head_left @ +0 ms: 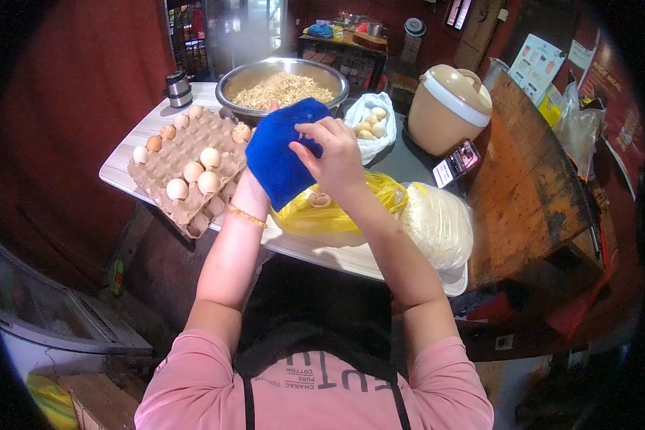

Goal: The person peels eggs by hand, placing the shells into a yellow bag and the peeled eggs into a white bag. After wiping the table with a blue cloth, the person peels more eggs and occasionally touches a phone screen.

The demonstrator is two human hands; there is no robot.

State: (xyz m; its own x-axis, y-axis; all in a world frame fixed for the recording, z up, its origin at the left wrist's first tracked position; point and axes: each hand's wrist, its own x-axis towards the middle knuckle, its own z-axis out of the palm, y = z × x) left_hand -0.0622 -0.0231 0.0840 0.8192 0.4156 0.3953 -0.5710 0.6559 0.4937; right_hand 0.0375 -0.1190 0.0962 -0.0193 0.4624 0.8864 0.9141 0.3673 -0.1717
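A blue cloth (285, 147) is spread over my left hand (254, 188), which holds it up above the table. Most of that hand's fingers are hidden by the cloth; only a fingertip shows at its upper edge. My right hand (333, 152) is over the cloth with thumb and forefinger drawn together in a pinch. Something small and pale shows at the fingertips, too small to name. Left of the hands lies a cardboard egg tray (186, 154) with several eggs (208, 182). Under the right forearm is a yellow plastic bag (380, 192) with eggs inside.
A steel basin (226, 89) of shredded, straw-coloured material stands behind. A white bag (369, 147) of eggs, a beige cooler (444, 111), a phone (457, 163) and a filled clear bag (437, 226) stand to the right. A small metal container (178, 90) sits at the back left.
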